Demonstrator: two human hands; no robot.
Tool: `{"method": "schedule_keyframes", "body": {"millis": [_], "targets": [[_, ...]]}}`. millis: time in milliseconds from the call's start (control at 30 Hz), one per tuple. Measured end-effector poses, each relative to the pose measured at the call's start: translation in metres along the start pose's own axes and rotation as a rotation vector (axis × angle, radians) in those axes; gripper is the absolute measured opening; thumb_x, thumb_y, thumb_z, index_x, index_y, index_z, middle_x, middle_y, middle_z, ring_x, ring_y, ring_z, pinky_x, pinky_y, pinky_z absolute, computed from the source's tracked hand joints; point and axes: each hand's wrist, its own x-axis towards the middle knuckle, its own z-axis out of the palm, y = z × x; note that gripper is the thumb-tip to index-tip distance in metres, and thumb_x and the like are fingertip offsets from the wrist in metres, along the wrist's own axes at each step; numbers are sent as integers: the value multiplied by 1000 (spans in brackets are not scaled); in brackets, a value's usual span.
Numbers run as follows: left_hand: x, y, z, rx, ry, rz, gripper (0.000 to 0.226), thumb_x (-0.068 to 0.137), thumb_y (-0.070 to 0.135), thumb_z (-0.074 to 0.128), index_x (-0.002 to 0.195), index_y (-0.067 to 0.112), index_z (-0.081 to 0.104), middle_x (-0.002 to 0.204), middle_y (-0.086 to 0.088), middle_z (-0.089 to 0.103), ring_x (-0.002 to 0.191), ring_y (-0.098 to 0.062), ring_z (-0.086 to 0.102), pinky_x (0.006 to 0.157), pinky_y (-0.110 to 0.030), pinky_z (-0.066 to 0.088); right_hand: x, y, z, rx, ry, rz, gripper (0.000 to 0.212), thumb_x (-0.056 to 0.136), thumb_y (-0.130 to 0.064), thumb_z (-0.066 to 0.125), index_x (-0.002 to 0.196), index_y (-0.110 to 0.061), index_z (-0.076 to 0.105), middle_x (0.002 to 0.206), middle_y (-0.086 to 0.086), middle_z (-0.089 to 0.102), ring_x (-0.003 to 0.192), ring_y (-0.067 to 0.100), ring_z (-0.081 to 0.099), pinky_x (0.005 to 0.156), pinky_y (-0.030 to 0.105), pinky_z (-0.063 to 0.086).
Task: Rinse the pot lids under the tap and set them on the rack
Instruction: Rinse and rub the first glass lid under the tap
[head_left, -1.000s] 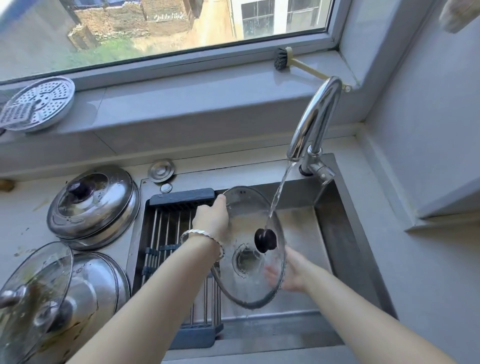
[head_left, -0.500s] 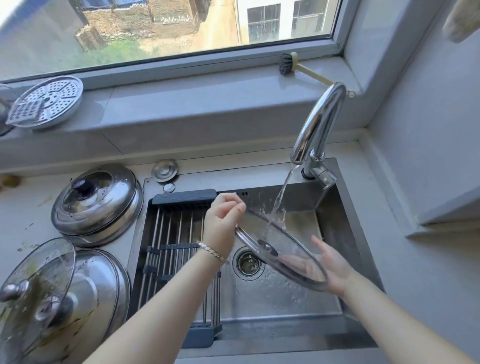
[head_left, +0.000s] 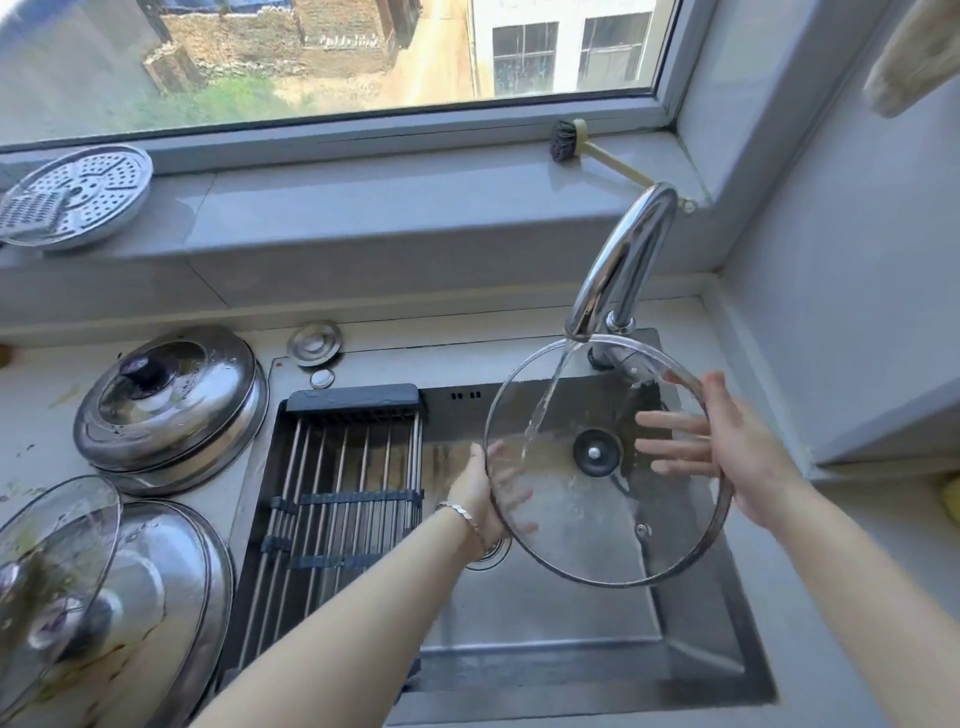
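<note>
I hold a round glass lid (head_left: 587, 525) with a steel rim above the sink, its underside towards me. Water from the chrome tap (head_left: 623, 260) runs onto its upper left part. My left hand (head_left: 475, 493) grips the lid's left rim, its fingers showing through the glass. At the right rim my right hand (head_left: 737, 452) supports the lid, with straight, spread fingers behind the glass. The black roll-up rack (head_left: 343, 493) spans the left half of the sink and holds nothing.
On the counter left of the sink (head_left: 571, 691) lie a domed steel lid (head_left: 166, 400), a dirty glass lid (head_left: 52, 566) and a steel lid (head_left: 166, 587) under it. A perforated steamer plate (head_left: 72, 197) and a brush (head_left: 566, 140) sit on the windowsill.
The lid has turned over from knob side up to underside facing me and risen closer under the spout. My left hand went from the far rim to the left rim.
</note>
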Motion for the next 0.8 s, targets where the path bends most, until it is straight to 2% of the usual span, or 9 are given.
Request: {"method": "schedule_keyframes", "body": {"millis": [67,133,267,367,433,533,600,700,800], "targets": [[6,-12,9,-37,6,-73,56,94,57,12,125,26,46,111,-11,59,92,-31,61,67,-46,49,-3,-20,8,-148,-14,-56,49,91,-53,31,128,-26,46,98,13,69,77,30,71,54,31,57],[8,-21,17,22,53,-125,64,93,59,10,122,15,47,91,-17,61,72,-28,65,52,-35,54,-2,-30,17,-291,-17,-103,24,98,-43,34,109,-31,51,93,14,67,75,34,68,59,38,56],[3,-28,8,227,149,-175,80,92,61,11,125,-3,46,95,-20,70,44,-18,64,42,-18,49,13,-30,25,-415,-5,-10,23,100,-31,30,105,-16,47,88,24,62,63,36,65,59,44,56],[-8,-13,-14,359,239,-97,55,95,50,33,113,1,48,75,-19,71,34,-15,59,36,-19,48,30,-5,16,-278,-13,171,24,102,-28,27,114,-11,40,82,27,64,52,31,66,46,33,56],[-13,2,-27,448,318,27,44,95,33,46,109,-8,51,85,-21,64,44,-23,64,44,-28,55,34,24,13,-180,26,274,29,102,-28,29,112,-6,45,86,31,65,48,30,65,42,28,54],[-29,24,-39,590,372,262,27,95,21,45,96,-5,51,65,-16,56,41,-20,60,42,-25,50,30,65,21,-146,23,440,31,101,-25,34,115,-4,52,65,16,69,45,24,64,40,21,51],[-43,35,-38,684,359,375,19,97,22,42,91,4,49,60,-17,57,33,-19,57,35,-23,47,25,81,32,-206,-26,502,30,100,-22,38,121,-4,51,78,12,69,60,23,67,52,24,54],[-58,42,-38,934,412,564,16,93,25,44,83,16,53,66,-17,63,55,-32,65,55,-42,57,33,82,41,-302,76,358,51,96,-18,46,143,-6,32,137,14,47,122,29,50,100,37,42],[-64,42,-41,1090,474,642,11,85,24,47,76,19,49,70,-9,65,67,-34,65,68,-46,55,53,60,47,-160,230,190,60,91,-7,48,146,-7,24,145,8,38,134,22,36,110,35,28]]}}
